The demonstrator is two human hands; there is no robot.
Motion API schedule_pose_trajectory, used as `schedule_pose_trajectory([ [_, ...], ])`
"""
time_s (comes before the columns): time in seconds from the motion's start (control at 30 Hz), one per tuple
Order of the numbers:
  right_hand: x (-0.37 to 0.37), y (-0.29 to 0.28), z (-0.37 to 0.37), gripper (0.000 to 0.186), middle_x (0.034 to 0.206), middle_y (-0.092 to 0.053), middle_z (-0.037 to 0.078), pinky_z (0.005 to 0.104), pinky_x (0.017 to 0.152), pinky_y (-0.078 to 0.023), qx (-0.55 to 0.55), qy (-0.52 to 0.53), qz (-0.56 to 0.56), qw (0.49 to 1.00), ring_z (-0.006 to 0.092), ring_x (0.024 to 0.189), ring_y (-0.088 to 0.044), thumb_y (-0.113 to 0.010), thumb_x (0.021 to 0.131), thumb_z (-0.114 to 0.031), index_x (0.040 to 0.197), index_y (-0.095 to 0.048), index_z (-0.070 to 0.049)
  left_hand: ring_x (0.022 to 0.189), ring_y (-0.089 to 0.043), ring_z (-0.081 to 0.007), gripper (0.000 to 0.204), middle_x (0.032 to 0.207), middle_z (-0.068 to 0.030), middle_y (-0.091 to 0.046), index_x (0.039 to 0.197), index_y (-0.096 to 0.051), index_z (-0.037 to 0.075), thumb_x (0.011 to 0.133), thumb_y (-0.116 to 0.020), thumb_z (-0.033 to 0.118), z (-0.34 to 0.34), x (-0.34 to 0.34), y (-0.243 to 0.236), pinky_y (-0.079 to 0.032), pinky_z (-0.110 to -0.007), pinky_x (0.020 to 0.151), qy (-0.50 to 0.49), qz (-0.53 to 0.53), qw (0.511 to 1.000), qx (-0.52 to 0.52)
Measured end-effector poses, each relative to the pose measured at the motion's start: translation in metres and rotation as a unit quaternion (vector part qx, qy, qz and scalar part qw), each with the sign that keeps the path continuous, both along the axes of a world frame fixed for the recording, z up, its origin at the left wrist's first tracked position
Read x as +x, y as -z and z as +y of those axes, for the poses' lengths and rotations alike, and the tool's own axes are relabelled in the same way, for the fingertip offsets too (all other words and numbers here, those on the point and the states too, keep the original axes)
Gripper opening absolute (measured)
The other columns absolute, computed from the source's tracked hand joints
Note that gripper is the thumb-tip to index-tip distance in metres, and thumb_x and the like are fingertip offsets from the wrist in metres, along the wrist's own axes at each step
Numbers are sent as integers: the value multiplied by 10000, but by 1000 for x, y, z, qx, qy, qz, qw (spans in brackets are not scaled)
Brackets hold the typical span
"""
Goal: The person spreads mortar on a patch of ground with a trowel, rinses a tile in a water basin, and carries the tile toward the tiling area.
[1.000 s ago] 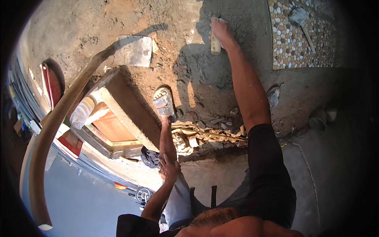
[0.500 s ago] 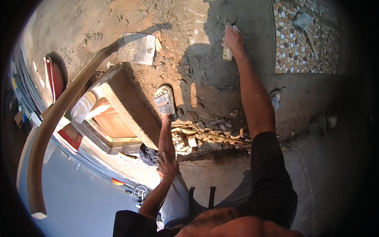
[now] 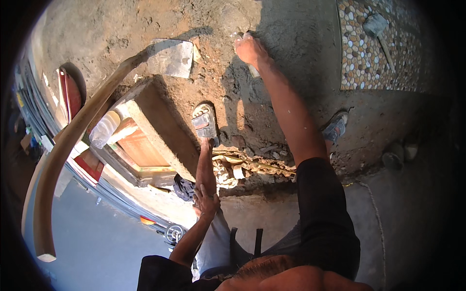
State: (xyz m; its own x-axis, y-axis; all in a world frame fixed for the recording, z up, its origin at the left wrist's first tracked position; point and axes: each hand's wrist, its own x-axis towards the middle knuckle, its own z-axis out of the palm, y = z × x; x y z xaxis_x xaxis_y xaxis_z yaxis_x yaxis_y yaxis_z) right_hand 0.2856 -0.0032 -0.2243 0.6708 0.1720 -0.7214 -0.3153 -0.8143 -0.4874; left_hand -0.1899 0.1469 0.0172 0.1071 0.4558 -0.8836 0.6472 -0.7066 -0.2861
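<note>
My right hand (image 3: 250, 49) is closed round the pale handle of a trowel (image 3: 254, 72), whose end sticks out below my palm. The trowel's blade is over wet grey mortar (image 3: 296, 29) at the top and hard to tell from it. My left hand (image 3: 206, 203) rests on my left leg (image 3: 206, 167), just below the knee, fingers spread and holding nothing. My left foot, in a sandal (image 3: 204, 121), stands on rough, sandy ground. My right foot (image 3: 335, 127) shows partly beside my right forearm.
A shovel (image 3: 170, 58) lies at upper left, its long curved-looking handle reaching lower left. A pebble-covered panel (image 3: 359, 58) with a mallet (image 3: 374, 25) on it is at upper right. A concrete-edged box frame (image 3: 160, 128) and a plastic container (image 3: 104, 130) stand left of my foot.
My right hand has moved left with the trowel, from the shaded mortar toward the sunlit edge. My right foot shows more now. My left hand stays on my leg.
</note>
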Motion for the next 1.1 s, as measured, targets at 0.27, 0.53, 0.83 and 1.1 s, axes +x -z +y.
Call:
schedule_pose_trajectory([
  [0.27,14,-51,-71,405,873,-615,196,410,642,-527,9,258,-6,966,308,775,-647,-441,928,-345,1042,-544,29,1330,-230,-472,767,1478,-244,-198,1448,-248,115,806,-579,376,-1,43,-20,-241,-589,1045,-6,36,999,-15],
  [0.53,67,-12,-45,388,843,-566,173,381,609,-520,138,484,11,864,233,678,-594,-399,936,-316,968,-521,51,1329,-272,-423,762,1461,-224,-265,1446,-255,123,822,-553,443,29,68,-31,-271,-520,1056,-3,-26,998,-60],
  [0.83,31,10,51,425,1085,-570,322,449,900,-449,11,258,-34,966,433,1054,-553,-420,895,-293,1017,-608,69,1360,-219,-424,749,1470,-222,-255,1447,-248,107,859,-515,487,75,114,-53,-220,-547,1076,37,-113,986,-117],
  [1.1,35,-26,24,355,1074,-587,279,493,862,-467,-97,-141,-103,980,408,987,-587,-398,912,-231,1087,-582,18,1371,-178,-427,726,1477,-223,-236,1446,-252,107,858,-546,414,81,137,-52,-152,-592,1080,162,-177,961,-141],
])
